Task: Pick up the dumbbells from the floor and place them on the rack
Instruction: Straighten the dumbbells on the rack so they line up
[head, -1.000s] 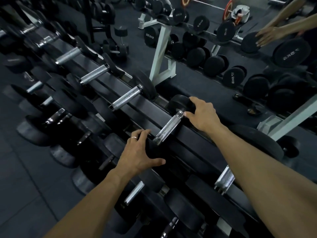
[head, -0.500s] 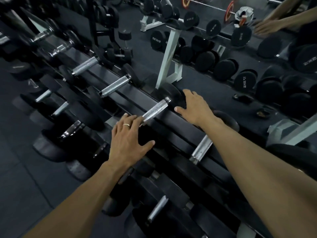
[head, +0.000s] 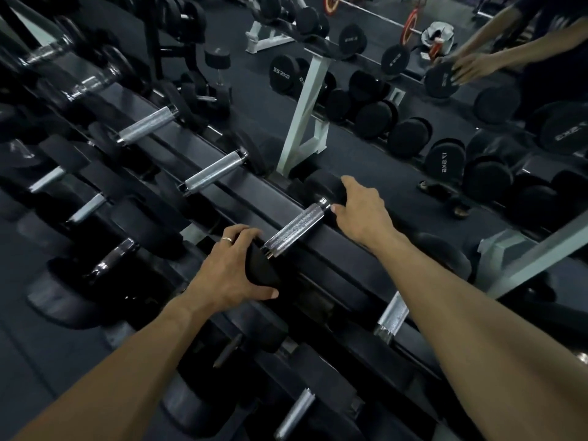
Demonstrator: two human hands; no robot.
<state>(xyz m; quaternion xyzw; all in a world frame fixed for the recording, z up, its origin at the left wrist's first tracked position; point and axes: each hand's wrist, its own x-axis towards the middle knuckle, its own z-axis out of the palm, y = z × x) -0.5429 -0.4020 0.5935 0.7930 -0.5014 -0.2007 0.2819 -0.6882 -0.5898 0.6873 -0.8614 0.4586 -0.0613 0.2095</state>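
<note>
A black dumbbell with a knurled silver handle (head: pixel 296 229) lies across the top tier of the dark rack (head: pixel 254 192). My left hand (head: pixel 234 268), a ring on one finger, grips the dumbbell's near head, fingers curled over its top and thumb under it. My right hand (head: pixel 362 208) grips the far head, fingers over it and thumb by the handle's end. Both forearms reach in from the bottom of the view.
More dumbbells (head: pixel 216 170) fill the rack's tiers to the left and below; another handle (head: pixel 393 315) lies to the right. A mirror behind the rack reflects a white rack upright (head: pixel 305 113), dumbbells (head: pixel 442 162) and a person's hands (head: pixel 471 66). Dark floor (head: pixel 47 361) lies at lower left.
The view shifted along the rack. My left hand went from lying flat on the near head to curling round it; my right hand stays on the far head.
</note>
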